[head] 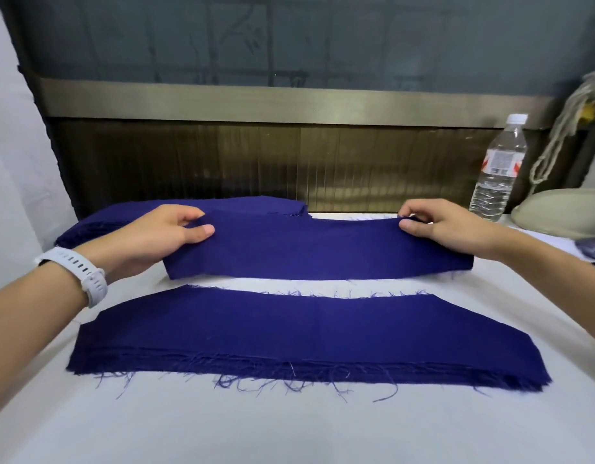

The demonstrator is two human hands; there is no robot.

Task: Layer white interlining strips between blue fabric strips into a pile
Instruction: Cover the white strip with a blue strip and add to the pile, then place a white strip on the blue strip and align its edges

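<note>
- Head view – the only one supplied. Both hands hold one blue fabric strip [306,249] stretched between them, just above the white table cover [289,430] and beyond the near pile [289,336].
- Left hand [162,236]: thumb on top and fingers curled beneath, pinching the strip's left end. A white wristwatch [85,272] sits on that wrist.
- Right hand [447,229]: thumb and fingers pinch the upper edge near the right end. The rest of that end droops below the hand.
- The near pile lies flat with blue uppermost. Loose threads and several stacked edges show along its near side, so it holds more than one layer.
- More blue pieces [249,204] are heaped at the far left, partly behind the left hand and the held strip.
- Step in hand, as judged: a blue strip is being carried, drawn flat, towards the pile.
- The next move calls for lowering both ends level, matching edges to the pile, then releasing together. With blue already on top, a white layer may be due first.
- Hard to make out: white interlining cannot be told from the white cover – the pale band between strip and pile could be either.
- The fingers under the cloth are hidden.
- A water bottle [498,169] stands at the far right. The beige object [557,212] beside it is cut off by the frame.
</note>
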